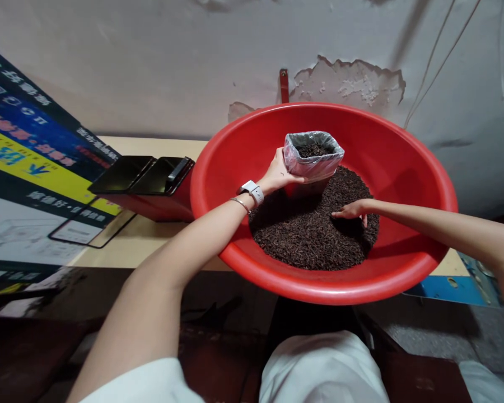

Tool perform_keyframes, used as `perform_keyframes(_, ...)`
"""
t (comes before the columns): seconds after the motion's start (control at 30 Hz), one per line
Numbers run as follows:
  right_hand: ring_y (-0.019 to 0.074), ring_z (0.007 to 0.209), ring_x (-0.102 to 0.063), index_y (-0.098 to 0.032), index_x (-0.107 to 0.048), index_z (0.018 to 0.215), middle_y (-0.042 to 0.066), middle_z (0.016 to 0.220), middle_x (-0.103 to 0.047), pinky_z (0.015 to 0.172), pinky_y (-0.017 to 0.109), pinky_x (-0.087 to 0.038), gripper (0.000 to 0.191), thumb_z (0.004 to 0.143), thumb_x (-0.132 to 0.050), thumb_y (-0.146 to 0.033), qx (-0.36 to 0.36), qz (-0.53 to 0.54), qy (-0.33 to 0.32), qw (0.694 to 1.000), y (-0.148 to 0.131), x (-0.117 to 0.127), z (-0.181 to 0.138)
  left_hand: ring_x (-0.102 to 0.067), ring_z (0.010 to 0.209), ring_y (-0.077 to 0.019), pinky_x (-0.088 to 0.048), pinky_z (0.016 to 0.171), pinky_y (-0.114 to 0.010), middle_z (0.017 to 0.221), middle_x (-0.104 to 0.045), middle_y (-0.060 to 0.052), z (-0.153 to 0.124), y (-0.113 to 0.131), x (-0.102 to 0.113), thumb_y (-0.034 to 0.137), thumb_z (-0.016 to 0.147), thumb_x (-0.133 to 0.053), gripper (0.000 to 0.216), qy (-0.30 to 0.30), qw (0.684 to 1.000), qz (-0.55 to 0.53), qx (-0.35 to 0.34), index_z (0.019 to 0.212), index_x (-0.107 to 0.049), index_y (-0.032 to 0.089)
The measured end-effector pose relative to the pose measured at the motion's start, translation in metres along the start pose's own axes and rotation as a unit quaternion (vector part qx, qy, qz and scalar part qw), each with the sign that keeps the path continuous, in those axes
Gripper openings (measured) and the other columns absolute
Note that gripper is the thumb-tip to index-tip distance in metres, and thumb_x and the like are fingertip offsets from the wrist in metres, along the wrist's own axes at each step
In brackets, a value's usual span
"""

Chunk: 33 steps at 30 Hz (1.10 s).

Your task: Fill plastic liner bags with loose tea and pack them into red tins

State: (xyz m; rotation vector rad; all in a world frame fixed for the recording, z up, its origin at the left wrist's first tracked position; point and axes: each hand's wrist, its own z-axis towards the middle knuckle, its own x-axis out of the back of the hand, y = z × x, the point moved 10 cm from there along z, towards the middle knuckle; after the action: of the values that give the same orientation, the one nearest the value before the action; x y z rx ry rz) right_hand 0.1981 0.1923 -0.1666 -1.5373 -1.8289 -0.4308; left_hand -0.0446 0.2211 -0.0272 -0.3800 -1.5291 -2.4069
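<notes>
My left hand [280,173] is wrapped round the side of a box lined with a clear plastic bag [315,162], whose lower part looks red. The bag's mouth is folded over the rim, and dark leaf-like bits [315,150] show inside. The box is in a large red basin [407,162], above a wide pile of dark, thin, dry bits that look like loose tea leaves [306,240]. At the pile's right side, my right hand [353,210] reaches down to the leaves with fingers apart. Some of its fingertips are hidden, and nothing shows held in it.
Two dark-topped open tins with red sides [145,176] stand left of the basin on a pale tabletop [168,246]. A printed board [33,168] leans at the far left. Behind is a peeling wall [172,73] with hanging cords [439,61].
</notes>
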Motion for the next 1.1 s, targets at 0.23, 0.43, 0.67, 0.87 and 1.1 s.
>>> perform_keyframes(0.23,0.0367,0.097,-0.069,-0.011,-0.064,0.128,0.028,0.126,-0.062,0.068,0.045,-0.061,0.106,0.059,-0.057,-0.091,0.077,-0.061,-0.005,0.995,-0.035,-0.035,-0.034,-0.042,0.135,-0.0397,-0.03,0.115,-0.058,0.139,-0.045,-0.02,0.003,-0.005,0.0,0.037,0.041,-0.096,0.109,0.003,1.0,-0.008,-0.01,0.132,-0.039,0.016)
perform_keyframes(0.43,0.0439,0.129,-0.051,-0.005,-0.029,0.153,0.033,0.148,-0.039,0.106,0.048,-0.045,0.12,0.065,-0.073,-0.073,0.067,-0.119,0.008,0.991,-0.044,-0.047,-0.075,-0.042,0.134,-0.04,-0.029,0.115,-0.058,0.138,-0.045,-0.019,0.005,-0.008,0.0,0.034,0.041,-0.096,0.11,0.008,1.0,-0.002,-0.013,0.133,-0.039,0.016)
perform_keyframes(0.67,0.0399,0.123,-0.057,-0.005,-0.037,0.147,0.028,0.131,-0.058,0.098,0.043,-0.049,0.094,0.079,-0.067,-0.063,0.07,-0.097,0.008,0.993,-0.046,-0.046,-0.088,-0.044,0.132,-0.039,-0.031,0.114,-0.059,0.136,-0.046,-0.018,0.006,-0.009,-0.001,0.032,0.044,-0.095,0.107,0.004,1.0,0.003,-0.02,0.134,-0.038,0.017)
perform_keyframes(0.87,0.0325,0.107,-0.067,-0.007,-0.037,0.148,0.022,0.118,-0.066,0.088,0.037,-0.052,0.073,0.091,-0.056,-0.049,0.124,-0.106,0.022,0.986,-0.062,-0.039,-0.091,-0.043,0.134,-0.0394,-0.031,0.115,-0.058,0.137,-0.046,-0.019,0.005,-0.01,0.0,0.035,0.044,-0.095,0.109,0.002,1.0,0.01,-0.021,0.135,-0.038,0.016)
perform_keyframes(1.1,0.0267,0.097,-0.067,-0.013,-0.051,0.13,0.014,0.108,-0.07,0.085,0.035,-0.051,0.05,0.092,-0.056,-0.046,0.237,-0.056,0.124,0.962,-0.094,0.034,-0.104,-0.043,0.135,-0.0392,-0.031,0.116,-0.056,0.14,-0.045,-0.022,0.003,-0.007,0.0,0.04,0.04,-0.095,0.11,0.004,1.0,0.003,-0.009,0.131,-0.039,0.014)
